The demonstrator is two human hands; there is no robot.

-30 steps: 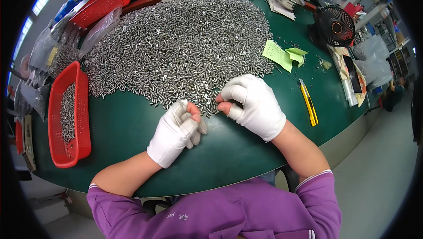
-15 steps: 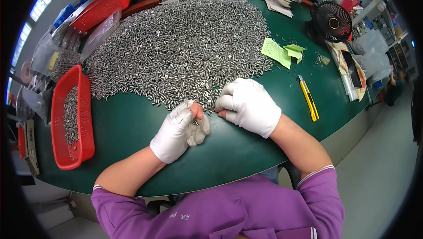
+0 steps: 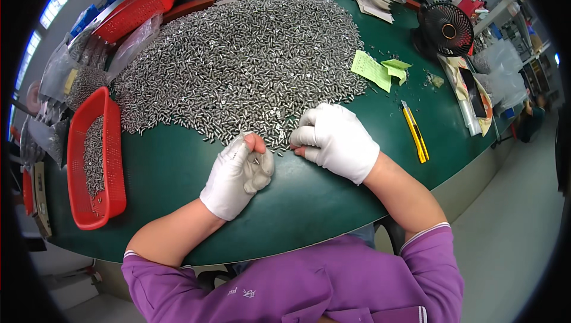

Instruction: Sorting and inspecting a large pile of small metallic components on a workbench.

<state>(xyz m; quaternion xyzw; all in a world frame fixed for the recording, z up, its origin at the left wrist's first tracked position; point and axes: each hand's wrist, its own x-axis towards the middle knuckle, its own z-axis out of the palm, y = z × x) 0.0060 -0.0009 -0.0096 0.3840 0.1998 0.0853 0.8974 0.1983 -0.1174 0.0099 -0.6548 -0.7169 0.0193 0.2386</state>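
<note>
A broad heap of small silvery metal pins (image 3: 250, 61) covers the middle of the green table. At the heap's near edge is my left hand (image 3: 239, 174), in a white glove with bare thumb and fingertip. Its fingers are curled inward, and whatever lies in them is too small to make out. My right hand (image 3: 336, 143), gloved the same way, rests just to the right, palm down. Its thumb and fingers pinch together beside the pins at the edge; the glove hides what they hold. A few loose pins (image 3: 281, 151) lie between the two hands.
A red plastic basket (image 3: 113, 174) with some pins stands at left. To the right lie a yellow utility knife (image 3: 415, 132) and green paper slips (image 3: 372, 70). A black fan (image 3: 446, 28) stands at far right. Plastic bags (image 3: 62, 79) and another red basket (image 3: 143, 5) are at far left.
My left hand has shifted slightly left and away from the right hand, its fingers turning a little. My right hand stays nearly in place at the heap's edge.
</note>
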